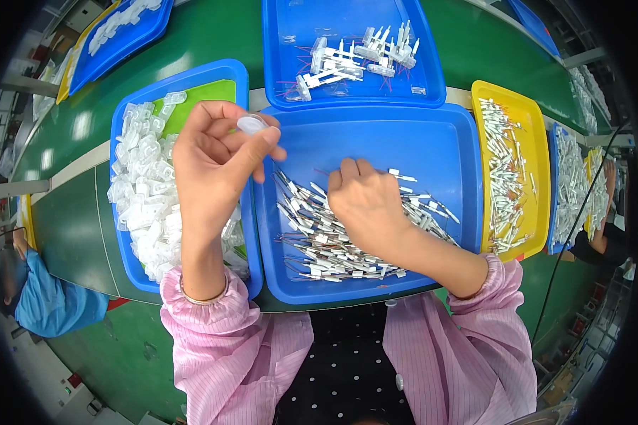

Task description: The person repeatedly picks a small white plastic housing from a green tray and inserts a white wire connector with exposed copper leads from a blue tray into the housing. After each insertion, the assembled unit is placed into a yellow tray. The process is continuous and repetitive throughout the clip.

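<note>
Pinched between the thumb and fingers of my left hand [209, 166] is a small clear plastic housing [252, 125], raised over the gap between two blue trays. My right hand [367, 202] is closed, its knuckles up, above a pile of thin white parts with fine wire leads [326, 244] in the middle blue tray [432, 134]. A faint reddish wire shows beside its fingertips, but what the fingers hold is hidden. Left of my left hand, a blue tray [244, 74] carries a heap of similar clear housings [145, 184] on a green sheet.
Beyond the middle tray, another blue tray [290, 14] contains joined clear-and-white pieces [361, 57] with red wires. A yellow tray [535, 142] of white wired parts stands at the right, with more trays past it. A person in blue [57, 297] is at the far left.
</note>
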`<state>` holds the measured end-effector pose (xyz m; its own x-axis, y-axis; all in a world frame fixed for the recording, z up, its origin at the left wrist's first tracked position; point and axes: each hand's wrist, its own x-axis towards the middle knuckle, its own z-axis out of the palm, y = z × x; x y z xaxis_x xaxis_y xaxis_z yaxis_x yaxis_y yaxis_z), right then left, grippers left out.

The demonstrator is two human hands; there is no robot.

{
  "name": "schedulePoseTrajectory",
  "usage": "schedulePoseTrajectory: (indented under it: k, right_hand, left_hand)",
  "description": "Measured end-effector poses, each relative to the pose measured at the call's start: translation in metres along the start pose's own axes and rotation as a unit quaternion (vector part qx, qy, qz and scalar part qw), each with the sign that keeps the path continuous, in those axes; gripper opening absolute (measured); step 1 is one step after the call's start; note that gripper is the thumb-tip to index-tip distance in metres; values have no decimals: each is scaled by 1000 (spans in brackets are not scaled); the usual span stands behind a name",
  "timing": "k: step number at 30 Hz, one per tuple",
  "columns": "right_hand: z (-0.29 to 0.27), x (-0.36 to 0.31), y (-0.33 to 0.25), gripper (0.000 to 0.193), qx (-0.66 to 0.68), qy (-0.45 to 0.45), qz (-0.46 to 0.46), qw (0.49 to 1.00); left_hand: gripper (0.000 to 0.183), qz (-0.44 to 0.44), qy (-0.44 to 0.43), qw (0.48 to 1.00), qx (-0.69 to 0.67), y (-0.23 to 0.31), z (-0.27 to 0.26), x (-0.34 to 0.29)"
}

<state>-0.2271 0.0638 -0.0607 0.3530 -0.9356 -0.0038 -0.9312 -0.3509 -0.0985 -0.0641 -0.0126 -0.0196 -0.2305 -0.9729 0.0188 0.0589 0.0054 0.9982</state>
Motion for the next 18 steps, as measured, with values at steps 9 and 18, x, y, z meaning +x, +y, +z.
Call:
schedulePoseTrajectory:
  k: [9,18]
  right_hand:
    - [-47,0,25,6,375,192,90,903]
    - [-41,-8,30,8,532,264,85,800]
  left_hand:
    - [36,-90,-69,991,-77,-11,11,-4]
    - [37,-165,-155,942,-246,-18,20,-10]
